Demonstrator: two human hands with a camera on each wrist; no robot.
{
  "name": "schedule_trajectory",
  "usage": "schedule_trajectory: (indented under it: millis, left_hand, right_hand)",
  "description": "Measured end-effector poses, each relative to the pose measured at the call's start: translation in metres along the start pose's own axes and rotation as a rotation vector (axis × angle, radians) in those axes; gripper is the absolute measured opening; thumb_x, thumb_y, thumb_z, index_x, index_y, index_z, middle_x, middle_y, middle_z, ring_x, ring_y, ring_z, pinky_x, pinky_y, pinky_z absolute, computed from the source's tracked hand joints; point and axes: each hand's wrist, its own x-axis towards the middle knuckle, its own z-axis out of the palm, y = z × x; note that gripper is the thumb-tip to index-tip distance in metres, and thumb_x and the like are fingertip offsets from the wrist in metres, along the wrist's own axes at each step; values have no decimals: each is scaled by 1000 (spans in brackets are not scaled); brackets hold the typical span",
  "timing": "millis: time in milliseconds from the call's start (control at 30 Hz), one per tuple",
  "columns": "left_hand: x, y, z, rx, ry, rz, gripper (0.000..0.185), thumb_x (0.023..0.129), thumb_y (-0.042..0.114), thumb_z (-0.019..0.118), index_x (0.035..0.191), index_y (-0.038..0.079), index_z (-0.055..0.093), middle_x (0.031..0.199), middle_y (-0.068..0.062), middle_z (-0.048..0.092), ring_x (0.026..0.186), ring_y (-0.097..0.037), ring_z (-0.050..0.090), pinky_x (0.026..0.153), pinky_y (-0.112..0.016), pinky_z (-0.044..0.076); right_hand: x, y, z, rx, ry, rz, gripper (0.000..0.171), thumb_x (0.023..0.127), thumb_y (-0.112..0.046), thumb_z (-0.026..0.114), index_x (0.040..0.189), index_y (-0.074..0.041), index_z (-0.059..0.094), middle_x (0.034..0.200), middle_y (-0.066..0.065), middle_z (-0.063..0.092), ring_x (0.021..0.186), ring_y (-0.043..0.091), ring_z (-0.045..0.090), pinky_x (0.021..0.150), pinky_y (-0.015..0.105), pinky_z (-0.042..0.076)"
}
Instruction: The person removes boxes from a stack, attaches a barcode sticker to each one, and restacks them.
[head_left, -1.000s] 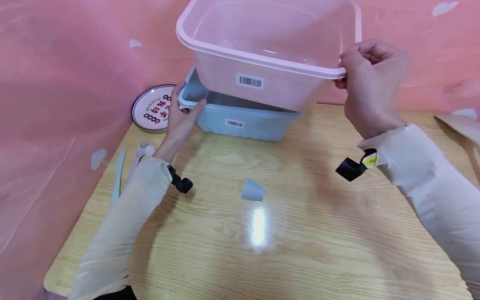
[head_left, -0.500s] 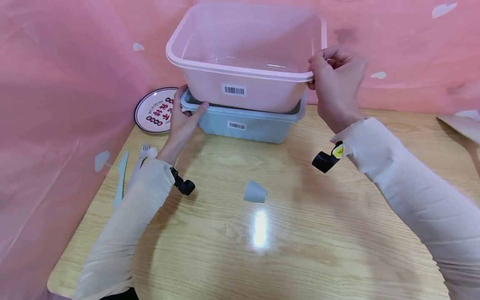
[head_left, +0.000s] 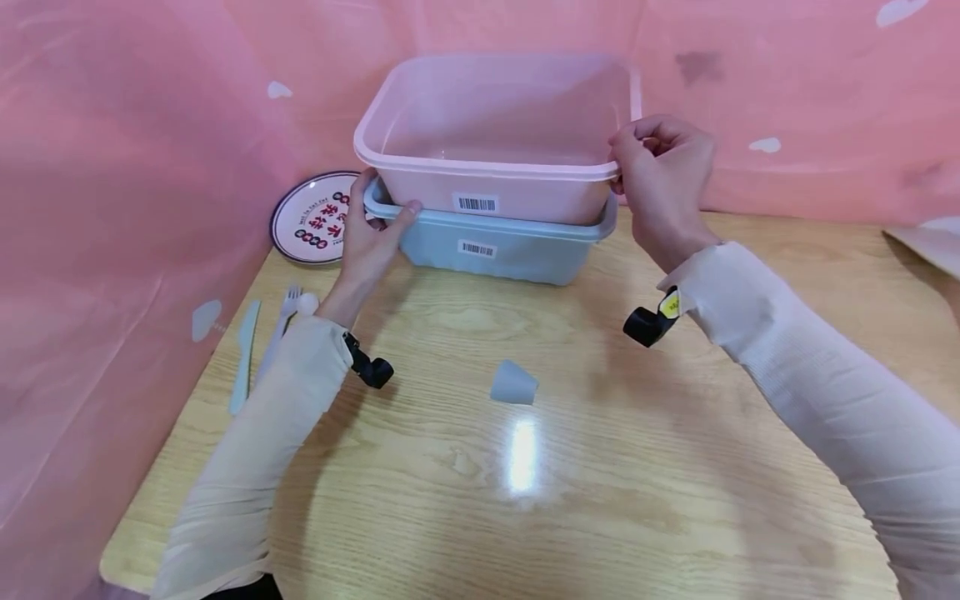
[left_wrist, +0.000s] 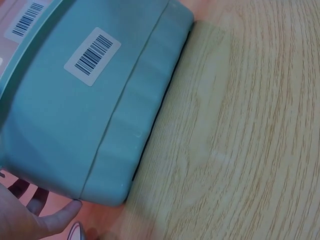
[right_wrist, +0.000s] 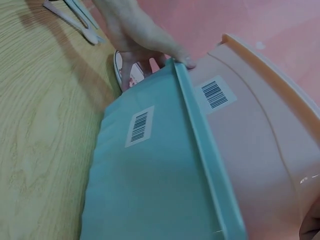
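A pink plastic basin (head_left: 420, 185) sits partly down inside a blue plastic basin (head_left: 540, 254) at the back of the table. My right hand (head_left: 667, 183) pinches the pink basin's rim at its right front corner. My left hand (head_left: 367, 246) holds the left end of the blue basin, its thumb over the front rim. The right wrist view shows that left hand (right_wrist: 145, 45) with its thumb on the blue rim and fingers against the outer wall. Both basins bear a barcode label on the front.
A small grey-blue cup (head_left: 513, 383) lies on its side mid-table. Behind my left hand a printed plate (head_left: 311, 221) leans on the pink cloth. A pale green knife (head_left: 243, 358), a fork (head_left: 285, 312) and a spoon (head_left: 307, 303) lie left. Something beige (head_left: 930, 248) stands right.
My right hand has brought the pink basin left and then down into the blue one. The left hand keeps its hold on the blue basin, which has levelled out.
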Motion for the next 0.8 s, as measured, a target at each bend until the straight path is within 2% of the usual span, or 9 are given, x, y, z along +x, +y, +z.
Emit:
schedule_trajectory:
  millis: [200, 267, 433, 633, 700, 800]
  left_hand:
    - [-8, 20, -1, -45, 2, -30, 76, 87, 16, 71, 150, 18, 28, 151, -6, 38, 133, -16, 40, 113, -32, 35]
    - [-8, 22, -1, -53, 2, -34, 74, 87, 14, 71, 149, 16, 30, 149, -7, 41, 130, -16, 42, 112, -35, 36]
    - [0, 4, -2, -67, 27, -11, 75, 84, 13, 74, 147, 19, 33, 143, -7, 46, 120, -15, 48, 106, -35, 42]
    - [-2, 3, -1, -79, 28, -6, 77, 83, 12, 75, 147, 20, 34, 144, -8, 46, 120, -15, 49, 105, -32, 44]
    - [-4, 6, 0, -92, 25, 7, 76, 83, 10, 74, 148, 18, 34, 145, -9, 45, 120, -16, 50, 105, -32, 44]
    - [-9, 14, 1, -90, 35, 39, 77, 83, 7, 73, 148, 13, 34, 143, -14, 46, 115, -16, 53, 102, -32, 47]
  right_hand:
    - [-2, 10, 2, -53, -21, -6, 12, 83, -4, 63, 73, -6, 68, 61, 3, 54, 45, 12, 45, 45, 19, 45]
    - [-3, 12, 1, -85, -19, 4, 11, 84, -6, 64, 74, -6, 69, 62, 3, 53, 47, 12, 45, 46, 19, 45]
    - [-4, 18, 2, -135, -51, 17, 12, 83, -5, 62, 72, -7, 67, 57, 2, 50, 46, 12, 44, 45, 19, 45]
    - [-5, 22, 1, -195, -91, -7, 13, 83, -5, 59, 73, -8, 65, 53, 0, 47, 44, 10, 45, 45, 18, 46]
    - [-5, 23, 0, -259, -96, -7, 10, 84, -8, 60, 76, -9, 65, 55, -1, 47, 46, 9, 45, 46, 17, 45]
    - [-5, 22, -2, -414, -114, -5, 6, 86, -14, 61, 84, -12, 66, 61, -1, 45, 56, 10, 44, 46, 16, 39]
